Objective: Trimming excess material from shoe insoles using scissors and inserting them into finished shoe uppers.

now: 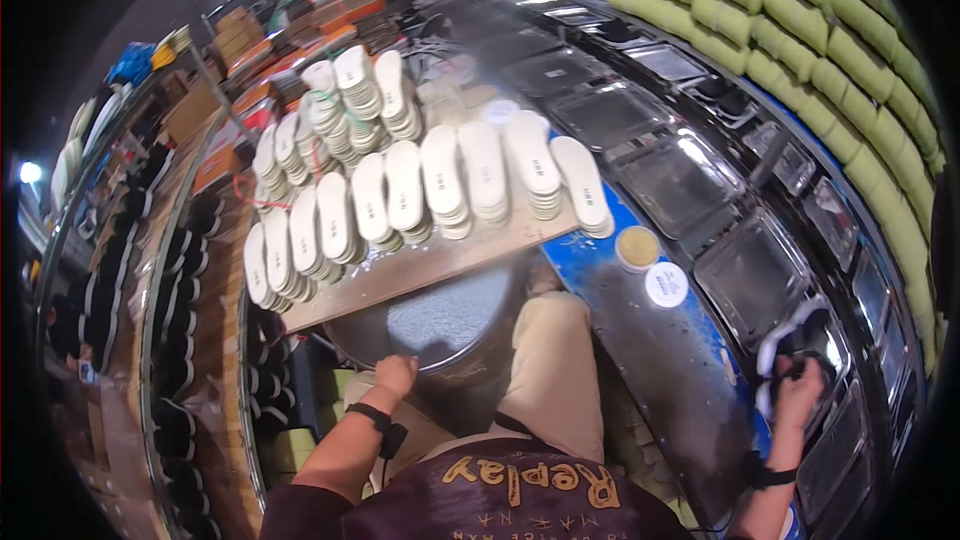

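Note:
Far to the right, my right hand (800,395) is closed on a black shoe (802,338) with a white sole edge, over the metal trays of the line. My left hand (397,376) rests near my lap, its fingers curled, with nothing visible in it. It is nearest to the rim of a round metal tub (445,365) between my knees. Ahead of me, stacks of white insoles (405,190) stand in a row along a wooden board (400,285). More insole piles (355,105) stand behind them, some tied with green string.
A blue-edged bench (640,360) runs along my right, with a tan-topped round container (637,248) and a white round lid (666,284) on it. Beyond are metal trays (750,260) and green padded rolls (800,90). Racks of black shoes (180,340) stand left; orange boxes (340,0) lie behind.

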Tool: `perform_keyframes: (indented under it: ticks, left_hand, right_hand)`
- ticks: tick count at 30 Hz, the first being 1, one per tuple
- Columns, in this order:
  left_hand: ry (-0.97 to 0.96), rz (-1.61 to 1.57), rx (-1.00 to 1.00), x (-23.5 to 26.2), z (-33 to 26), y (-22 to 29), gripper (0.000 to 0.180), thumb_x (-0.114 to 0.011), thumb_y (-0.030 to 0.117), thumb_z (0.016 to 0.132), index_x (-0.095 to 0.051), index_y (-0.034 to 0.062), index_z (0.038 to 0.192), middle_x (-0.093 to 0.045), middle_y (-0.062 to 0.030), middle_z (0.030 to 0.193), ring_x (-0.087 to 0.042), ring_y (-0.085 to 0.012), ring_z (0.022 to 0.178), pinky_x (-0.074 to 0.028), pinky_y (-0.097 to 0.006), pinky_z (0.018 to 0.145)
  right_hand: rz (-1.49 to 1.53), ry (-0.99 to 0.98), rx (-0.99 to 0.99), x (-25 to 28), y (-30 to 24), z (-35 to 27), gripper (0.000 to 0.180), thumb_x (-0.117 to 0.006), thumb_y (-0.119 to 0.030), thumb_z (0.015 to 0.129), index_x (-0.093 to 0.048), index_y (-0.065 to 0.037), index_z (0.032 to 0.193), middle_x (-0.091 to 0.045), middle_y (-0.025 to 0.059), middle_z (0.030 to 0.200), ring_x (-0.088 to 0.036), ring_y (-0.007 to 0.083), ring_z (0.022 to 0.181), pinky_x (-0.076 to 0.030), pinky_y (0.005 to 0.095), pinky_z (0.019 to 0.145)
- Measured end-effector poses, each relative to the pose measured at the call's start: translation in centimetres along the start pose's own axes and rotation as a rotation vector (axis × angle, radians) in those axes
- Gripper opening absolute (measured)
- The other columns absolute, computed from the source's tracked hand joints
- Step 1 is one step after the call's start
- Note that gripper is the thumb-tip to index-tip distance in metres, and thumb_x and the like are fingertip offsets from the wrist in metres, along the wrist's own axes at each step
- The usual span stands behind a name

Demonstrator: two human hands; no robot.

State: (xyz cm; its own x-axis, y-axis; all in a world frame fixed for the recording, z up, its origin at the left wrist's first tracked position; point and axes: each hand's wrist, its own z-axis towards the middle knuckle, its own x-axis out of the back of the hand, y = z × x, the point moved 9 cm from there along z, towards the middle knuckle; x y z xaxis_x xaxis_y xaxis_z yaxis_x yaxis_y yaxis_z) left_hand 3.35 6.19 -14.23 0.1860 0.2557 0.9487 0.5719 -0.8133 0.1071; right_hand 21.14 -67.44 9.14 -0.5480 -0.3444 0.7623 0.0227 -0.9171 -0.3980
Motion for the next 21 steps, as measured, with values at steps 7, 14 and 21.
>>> perform_keyframes:
  ticks: [7,14,21]
  left_hand:
    - [0.184,-0.769,-0.235,4.3,-4.8,2.6,0.024,-0.055,0.023,0.093,-0.068,0.0028,0.094,-0.064,-0.0156,0.089,-0.062,-0.0297,0.087,-0.048,-0.038,0.078]
    - [0.019,-1.715,-0.093,5.9,-8.1,2.5,0.042,-0.042,0.035,0.101,-0.041,0.0062,0.133,-0.056,-0.0021,0.112,-0.053,-0.0132,0.1,-0.042,-0.028,0.089]
    - [0.38,-1.517,-0.062,11.0,-10.5,-1.1,0.03,-0.042,0.017,0.099,-0.043,0.0015,0.124,-0.054,-0.0053,0.111,-0.049,-0.0121,0.102,-0.039,-0.026,0.093]
  right_hand:
    - [0.477,-0.315,0.817,-9.9,-28.9,-7.8,0.028,-0.076,-0.012,0.063,-0.058,-0.005,0.084,-0.054,0.0147,0.079,-0.054,0.0373,0.074,-0.042,0.0453,0.062]
    - [0.869,-0.618,1.195,-16.8,-49.5,-22.2,0.014,-0.064,-0.016,0.074,-0.055,-0.009,0.082,-0.053,0.0117,0.08,-0.053,0.0306,0.078,-0.044,0.0406,0.067]
    - [0.91,-1.053,0.918,-16.0,-52.4,-25.8,0.032,-0.067,-0.02,0.075,-0.057,-0.003,0.1,-0.061,0.0164,0.088,-0.061,0.0352,0.082,-0.049,0.0449,0.071]
